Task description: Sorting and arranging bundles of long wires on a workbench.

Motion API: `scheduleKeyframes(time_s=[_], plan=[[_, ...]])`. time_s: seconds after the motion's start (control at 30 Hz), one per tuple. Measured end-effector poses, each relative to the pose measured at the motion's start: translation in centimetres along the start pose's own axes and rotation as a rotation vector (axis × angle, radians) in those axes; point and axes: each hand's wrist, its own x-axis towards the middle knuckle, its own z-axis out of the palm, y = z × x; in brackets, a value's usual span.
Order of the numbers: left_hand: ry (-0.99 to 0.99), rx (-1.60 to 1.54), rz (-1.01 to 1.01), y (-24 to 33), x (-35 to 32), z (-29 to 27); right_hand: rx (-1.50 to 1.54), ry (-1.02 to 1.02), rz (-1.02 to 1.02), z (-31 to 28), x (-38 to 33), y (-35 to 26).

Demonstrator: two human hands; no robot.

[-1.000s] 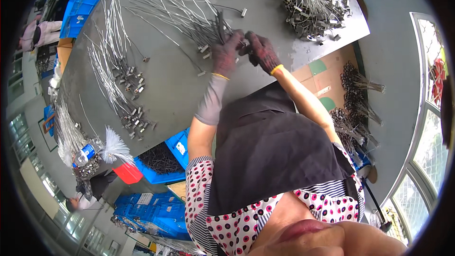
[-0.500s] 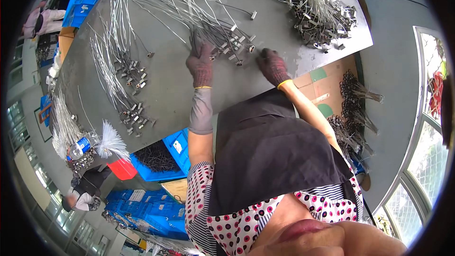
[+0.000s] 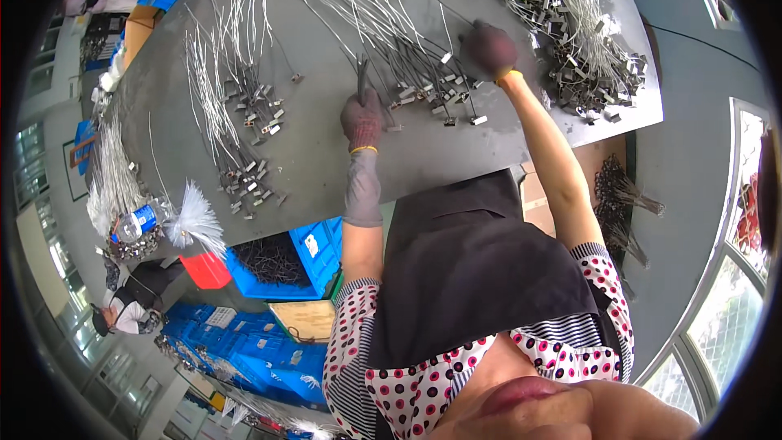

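Black tubes (image 3: 362, 77) jut from the left hand's grip (image 3: 362, 120).

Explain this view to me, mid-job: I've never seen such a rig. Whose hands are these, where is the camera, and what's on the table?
There is no machine: these are a person's gloved left hand and right hand. A wide fisheye camera on that person's head looks down, so straight edges bend near the rim. On the grey table lie a left group of cables, a middle group and a denser right pile: thin, with pale strands and small connectors. The left hand holds a small bunch of dark strands. The right hand, blurred, is between the middle group and the right pile; whether it holds anything is unclear.
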Motion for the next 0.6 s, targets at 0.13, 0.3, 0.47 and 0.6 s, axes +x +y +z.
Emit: scheduleKeyframes(time_s=[0.13, 0.3, 0.47, 0.6], plan=[[0.02, -0.248, -0.041, -8.6, 1.5, 2.1, 0.129, -0.373, -0.127, 0.2, -2.4, -9.0], [-0.091, -0.169, -0.038, -4.1, -0.5, -1.8, 0.281, -0.374, -0.208, 3.1, -6.5, -13.9], [0.044, -0.212, -0.182, -5.5, -1.6, -6.8, 0.344, -0.505, -0.262, 5.3, -8.9, -20.5], [0.26, 0.295, -0.096, -9.2, -1.4, -10.3, 0.457, -0.701, -0.571, 6.4, -6.9, -22.0]])
